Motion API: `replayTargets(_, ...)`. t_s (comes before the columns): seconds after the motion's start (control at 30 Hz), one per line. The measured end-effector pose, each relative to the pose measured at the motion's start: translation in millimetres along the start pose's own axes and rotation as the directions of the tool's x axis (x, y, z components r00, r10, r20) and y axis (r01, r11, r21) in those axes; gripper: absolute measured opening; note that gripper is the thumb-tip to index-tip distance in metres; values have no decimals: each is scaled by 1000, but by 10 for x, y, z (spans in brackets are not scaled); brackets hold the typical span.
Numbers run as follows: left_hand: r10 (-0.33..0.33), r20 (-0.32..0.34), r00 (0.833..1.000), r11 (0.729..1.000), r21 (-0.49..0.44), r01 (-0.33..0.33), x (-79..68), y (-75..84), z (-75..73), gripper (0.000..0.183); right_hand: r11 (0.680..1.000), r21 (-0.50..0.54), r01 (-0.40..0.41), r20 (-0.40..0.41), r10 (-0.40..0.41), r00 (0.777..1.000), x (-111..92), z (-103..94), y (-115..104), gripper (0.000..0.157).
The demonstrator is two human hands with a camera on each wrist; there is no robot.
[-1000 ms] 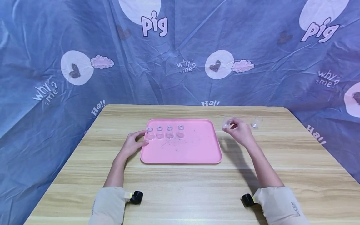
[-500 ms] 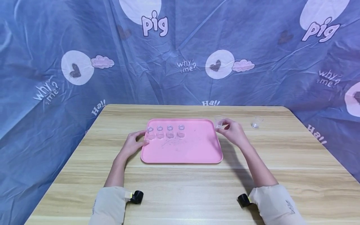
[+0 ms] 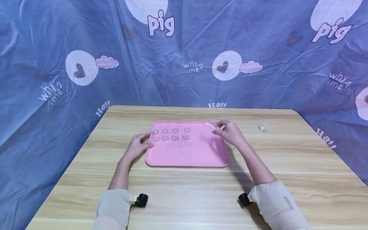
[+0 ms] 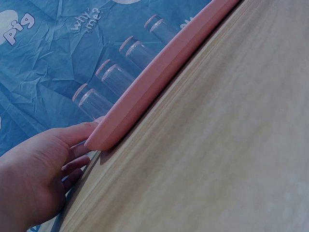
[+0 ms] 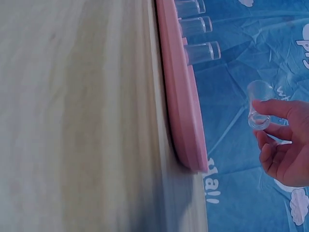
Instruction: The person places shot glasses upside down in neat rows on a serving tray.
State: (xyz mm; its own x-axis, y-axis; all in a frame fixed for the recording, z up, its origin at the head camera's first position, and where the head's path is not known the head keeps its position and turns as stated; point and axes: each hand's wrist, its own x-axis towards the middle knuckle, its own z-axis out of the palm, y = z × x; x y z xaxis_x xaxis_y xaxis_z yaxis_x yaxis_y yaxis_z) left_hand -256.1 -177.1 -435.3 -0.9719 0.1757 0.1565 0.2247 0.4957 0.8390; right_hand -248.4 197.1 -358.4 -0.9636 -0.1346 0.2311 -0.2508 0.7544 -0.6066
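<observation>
At the tray's left side, my left hand holds the rim of the pink tray. In the left wrist view the thumb of my left hand lies over the rim, with the other fingers below. My right hand pinches a clear shot glass, tilted, above the tray's back right corner. The right wrist view shows this glass between the thumb and fingers of my right hand. Several like glasses stand upside down in a row on the tray's left half.
Another clear glass stands upright on the wooden table, to the right of the tray. A blue printed cloth hangs behind the table. Dark specks and scratches mark the tray's surface.
My right hand has carried the glass leftward from the table to above the tray's right part, and the glass has tipped over from upright. The left hand stays at the rim.
</observation>
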Motion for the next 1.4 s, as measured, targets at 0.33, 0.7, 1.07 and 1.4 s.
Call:
replayTargets(0.33,21,-4,1000,1000,7,-21,3,-6,-6,54,1000,10,-3,22,3,1000,80,73,-77,30)
replayTargets(0.7,33,-7,999,999,-11,-33,7,-15,-1,54,990,88,-109,36,106,994,110,129,-138,30)
replayTargets(1.07,34,-14,999,999,8,-34,8,-14,1,53,991,128,-30,-98,43,994,185,227,-169,30)
replayTargets(1.4,15,-6,1000,1000,21,-15,1,0,-7,54,984,177,-12,-82,27,996,273,357,-236,26)
